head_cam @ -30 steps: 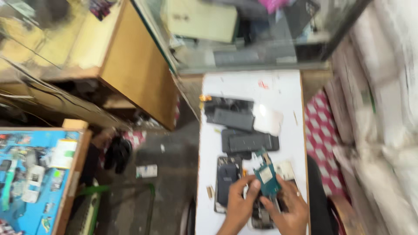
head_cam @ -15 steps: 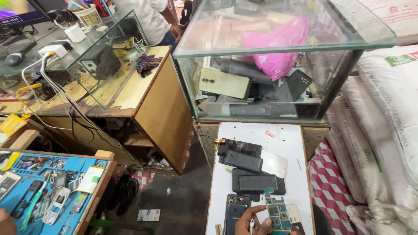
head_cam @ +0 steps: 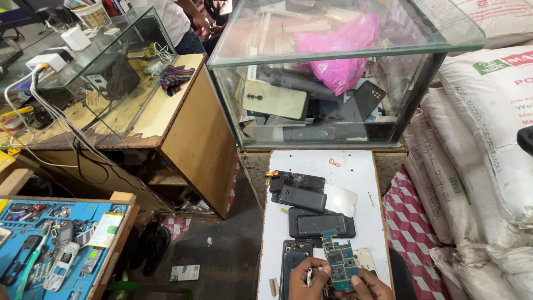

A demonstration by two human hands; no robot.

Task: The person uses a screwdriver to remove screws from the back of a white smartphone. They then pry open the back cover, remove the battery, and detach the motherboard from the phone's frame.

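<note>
In the head view, a glass case [head_cam: 344,72] fills the upper centre of the frame, with flat phone parts and a pink plastic bag [head_cam: 344,53] inside it. A second, smaller glass tank [head_cam: 105,72] stands on a wooden counter [head_cam: 183,122] at the upper left, with white chargers and cables trailing off its left end. White woven sacks [head_cam: 483,144] are stacked down the right edge, above a red and white chequered cloth [head_cam: 413,233]. At the lower left lies a blue work mat [head_cam: 50,250] strewn with small phones and tools.

The working surface is a white board [head_cam: 355,166] at the lower centre, set over a dark, gritty floor. On it lie several black phone bodies [head_cam: 302,197], a pale back cover [head_cam: 341,200] and a dark phone frame [head_cam: 322,225], all just above the hands; nothing lies between them and the camera.

Both hands show only in part at the bottom edge. The left hand [head_cam: 302,278] has its fingers curled round a small pale tool whose kind is too small to tell, over a dark phone [head_cam: 291,264]. The right hand [head_cam: 369,286] pinches the lower end of a green circuit board [head_cam: 340,264], which stands tilted up between the two hands, above the lower end of the white board.
</note>
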